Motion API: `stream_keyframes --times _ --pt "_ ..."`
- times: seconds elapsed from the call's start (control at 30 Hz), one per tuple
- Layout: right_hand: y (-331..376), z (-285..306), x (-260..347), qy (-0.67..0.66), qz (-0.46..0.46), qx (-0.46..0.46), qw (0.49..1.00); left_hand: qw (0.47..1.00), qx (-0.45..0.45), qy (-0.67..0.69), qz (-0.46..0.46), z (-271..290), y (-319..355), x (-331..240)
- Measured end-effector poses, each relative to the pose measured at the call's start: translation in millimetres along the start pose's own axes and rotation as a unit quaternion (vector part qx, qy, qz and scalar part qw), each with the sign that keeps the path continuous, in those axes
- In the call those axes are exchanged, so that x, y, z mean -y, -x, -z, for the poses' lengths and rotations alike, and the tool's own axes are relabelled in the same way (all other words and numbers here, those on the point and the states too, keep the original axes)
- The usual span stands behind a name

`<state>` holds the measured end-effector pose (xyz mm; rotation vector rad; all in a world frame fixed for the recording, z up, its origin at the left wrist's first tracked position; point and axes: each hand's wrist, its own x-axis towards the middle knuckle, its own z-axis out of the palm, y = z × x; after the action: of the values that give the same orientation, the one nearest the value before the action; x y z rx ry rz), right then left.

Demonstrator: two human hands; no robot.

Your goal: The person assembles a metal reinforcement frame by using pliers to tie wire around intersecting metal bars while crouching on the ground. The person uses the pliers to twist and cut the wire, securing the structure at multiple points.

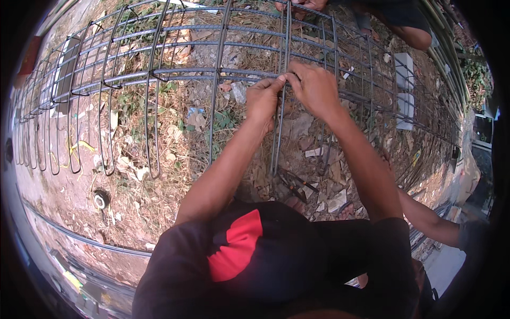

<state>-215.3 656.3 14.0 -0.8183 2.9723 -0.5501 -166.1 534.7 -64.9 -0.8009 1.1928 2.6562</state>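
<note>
A cage of dark steel reinforcing bars (186, 72) stretches across in front of me, with upright stirrups (217, 80) crossing its long bars. My left hand (262, 101) and my right hand (314, 89) meet where a stirrup crosses a long bar. The fingertips of both are pinched together at this joint. Whatever lies between them is too small or covered to make out. Below the joint, the stirrup's narrow lower end (275, 159) hangs near my feet. A dark hand tool with two long handles (298, 183) lies on the ground beside it.
Another person's hands (308, 5) touch the cage's far side. A co-worker's forearm (433, 218) reaches in from the right. White blocks (405, 109) stand by the cage at right. A round black-and-white object (100, 200) lies on the leaf-littered ground at left.
</note>
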Motion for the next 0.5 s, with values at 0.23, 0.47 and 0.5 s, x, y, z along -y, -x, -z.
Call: stream_keyframes --times 0.23,0.47,0.5 --pt "16 22 -16 0.022 -0.012 0.019 0.999 0.999 -0.020 -0.047 0.011 -2 2 -3" --pt "7 31 1 0.185 0.299 0.066 0.934 0.997 -0.024 -0.067 0.007 -1 4 -8" --pt "0 30 1 0.183 0.251 0.067 0.948 0.998 -0.019 -0.065 0.013 -1 4 -8"
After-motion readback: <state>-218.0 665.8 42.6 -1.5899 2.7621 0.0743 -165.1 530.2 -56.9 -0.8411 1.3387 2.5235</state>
